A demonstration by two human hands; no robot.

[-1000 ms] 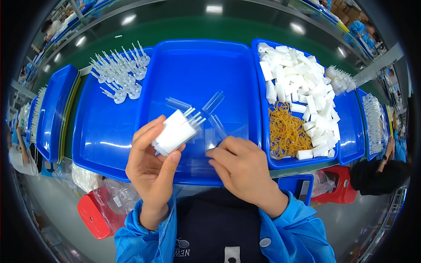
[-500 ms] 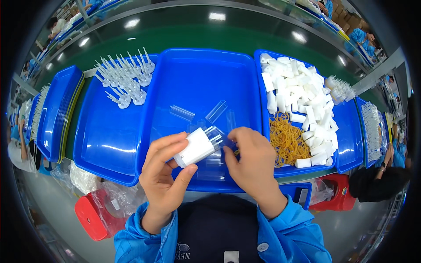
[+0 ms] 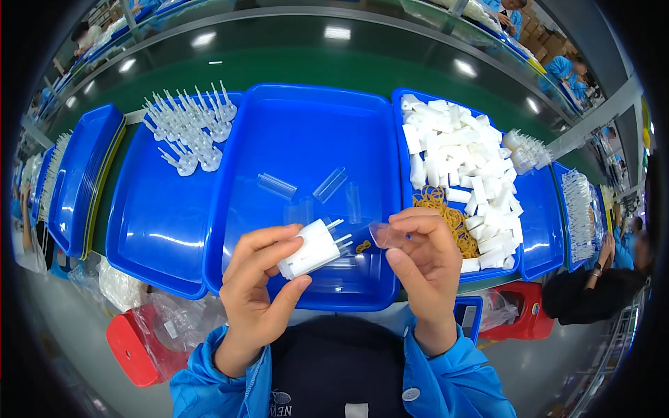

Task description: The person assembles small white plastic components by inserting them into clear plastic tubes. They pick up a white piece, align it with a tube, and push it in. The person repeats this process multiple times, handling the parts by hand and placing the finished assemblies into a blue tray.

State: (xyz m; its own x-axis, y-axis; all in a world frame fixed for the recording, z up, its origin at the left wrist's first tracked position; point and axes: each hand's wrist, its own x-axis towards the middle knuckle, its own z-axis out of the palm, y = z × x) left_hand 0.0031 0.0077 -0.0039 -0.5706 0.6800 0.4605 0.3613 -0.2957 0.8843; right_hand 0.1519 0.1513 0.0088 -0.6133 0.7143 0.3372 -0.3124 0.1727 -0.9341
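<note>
Over the blue middle tray [image 3: 306, 104], my left hand [image 3: 259, 275] is closed round a white block [image 3: 311, 251]. Thin pale rods stick out of the block's right end. To its right, my right hand [image 3: 426, 261] pinches a small clear plastic piece [image 3: 385, 236] between thumb and fingers, apart from the block. Beyond my hands, clear plastic tubes lie in the tray, among them an upright-lying clear tube [image 3: 353, 202] and a slanted clear tube [image 3: 329, 184]. A few loose rubber bands [image 3: 363, 246] lie between my hands.
The right tray [image 3: 398, 139] holds a heap of white foam blocks [image 3: 463, 153] and a pile of yellow-brown rubber bands [image 3: 453, 223]. Clear pieces with upright stems [image 3: 188, 132] stand in the left tray [image 3: 157, 230]. Stacked trays [image 3: 87, 181] lean farther left. Red stools [image 3: 136, 352] stand below.
My right hand has drawn away to the right from the rod end of the block. A clear plastic piece now shows in its fingers. The whole view has shifted slightly.
</note>
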